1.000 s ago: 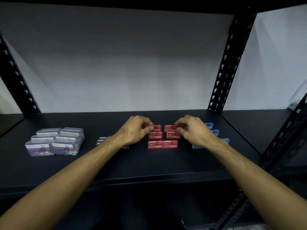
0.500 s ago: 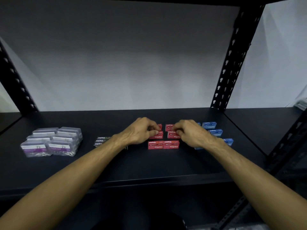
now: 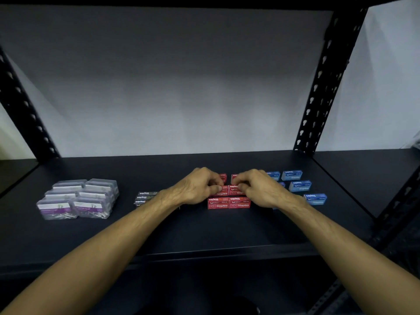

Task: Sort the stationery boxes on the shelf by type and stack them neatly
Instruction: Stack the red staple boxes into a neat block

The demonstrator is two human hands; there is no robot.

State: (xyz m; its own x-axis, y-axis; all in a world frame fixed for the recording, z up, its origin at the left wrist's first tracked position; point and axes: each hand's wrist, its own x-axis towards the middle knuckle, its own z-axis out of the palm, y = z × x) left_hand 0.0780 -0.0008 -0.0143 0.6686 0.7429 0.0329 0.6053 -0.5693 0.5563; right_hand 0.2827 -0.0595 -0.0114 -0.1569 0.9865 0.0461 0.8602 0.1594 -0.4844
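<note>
Red staples boxes (image 3: 229, 203) lie in paired rows at the middle of the black shelf (image 3: 204, 233). My left hand (image 3: 197, 187) pinches the left red box of the middle row. My right hand (image 3: 259, 189) pinches the right red box beside it. Both hands partly hide the middle and back rows. Several blue staples boxes (image 3: 300, 185) sit to the right, some hidden behind my right hand. Black staples boxes (image 3: 145, 197) lie left of my left wrist. Clear paper clip boxes (image 3: 77, 201) with purple labels stand stacked at the far left.
Black perforated shelf posts rise at the back left (image 3: 25, 110) and back right (image 3: 322, 83). An upper shelf board runs overhead. A white wall (image 3: 181, 87) closes the back. Bare shelf surface lies in front of the boxes up to the front edge (image 3: 181, 258).
Both hands have come slightly toward me, from the back row of red boxes to the middle row. The view has shifted a little left.
</note>
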